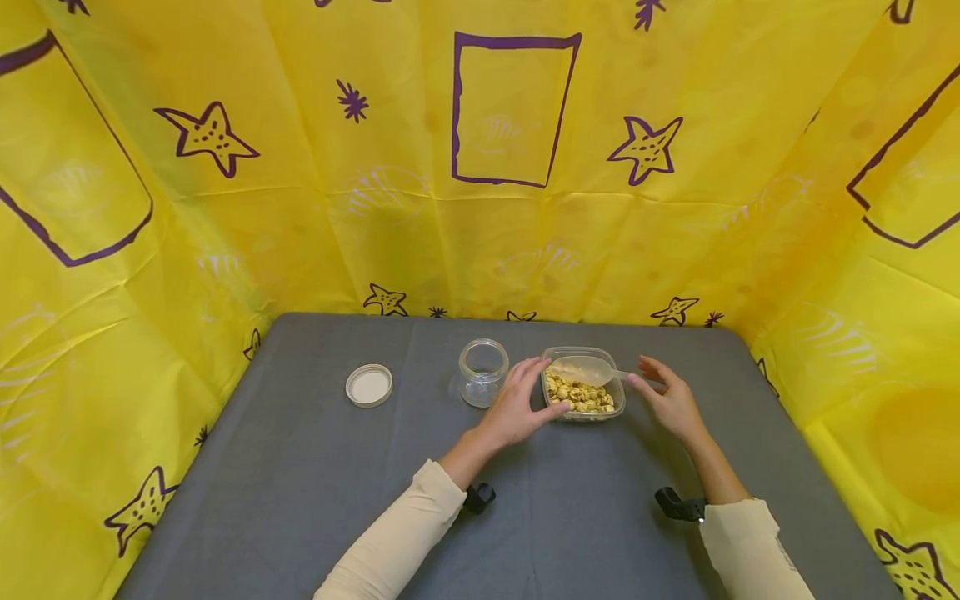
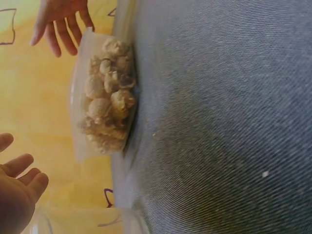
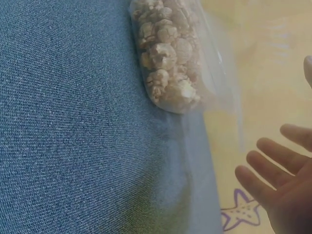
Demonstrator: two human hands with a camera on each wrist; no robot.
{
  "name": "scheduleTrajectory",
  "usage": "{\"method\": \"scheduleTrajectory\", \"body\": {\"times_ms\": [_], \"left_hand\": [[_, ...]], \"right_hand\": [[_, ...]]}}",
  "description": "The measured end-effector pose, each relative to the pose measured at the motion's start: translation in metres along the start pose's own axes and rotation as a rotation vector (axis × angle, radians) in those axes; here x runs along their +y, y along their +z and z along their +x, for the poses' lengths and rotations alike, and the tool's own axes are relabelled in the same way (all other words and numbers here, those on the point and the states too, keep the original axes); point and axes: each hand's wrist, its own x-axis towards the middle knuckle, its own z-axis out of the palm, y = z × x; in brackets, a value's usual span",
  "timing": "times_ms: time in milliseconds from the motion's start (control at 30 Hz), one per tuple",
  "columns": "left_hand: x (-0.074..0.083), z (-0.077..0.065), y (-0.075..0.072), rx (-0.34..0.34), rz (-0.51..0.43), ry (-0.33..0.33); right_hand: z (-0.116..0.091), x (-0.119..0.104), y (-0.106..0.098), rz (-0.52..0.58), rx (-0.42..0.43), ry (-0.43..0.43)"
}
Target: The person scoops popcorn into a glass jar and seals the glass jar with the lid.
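Observation:
A clear plastic container (image 1: 621,406) of popcorn (image 1: 581,397) stands on the table, with a translucent spoon (image 1: 585,370) lying across its top. The spoon's handle points toward my right hand (image 1: 670,403), whose thumb is right at its end. Straight, spread fingers (image 3: 273,156) show on that hand in the right wrist view. At the container's left side is my left hand (image 1: 517,404), its fingers extended and thumb near the front rim. Just left of it stands an open clear jar (image 1: 482,385).
A round white lid (image 1: 369,386) lies on the grey tablecloth (image 1: 315,483), left of the jar. Yellow patterned cloth (image 1: 405,242) hangs behind the table and along both sides. A small pale crumb (image 2: 265,174) lies on the cloth.

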Motion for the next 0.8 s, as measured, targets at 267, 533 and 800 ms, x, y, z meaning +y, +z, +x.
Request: {"method": "scheduleTrajectory", "body": {"times_ms": [267, 533, 800], "left_hand": [[-0.002, -0.001, 0.007, -0.031, 0.007, -0.035], [-0.006, 0.000, 0.016, -0.043, 0.029, -0.067], [-0.012, -0.001, 0.024, -0.042, 0.037, -0.095]], "right_hand": [[0.002, 0.004, 0.002, 0.005, 0.019, 0.027], [0.005, 0.009, 0.002, 0.144, 0.047, 0.088], [0.008, 0.017, 0.005, 0.135, 0.039, 0.151]]}}
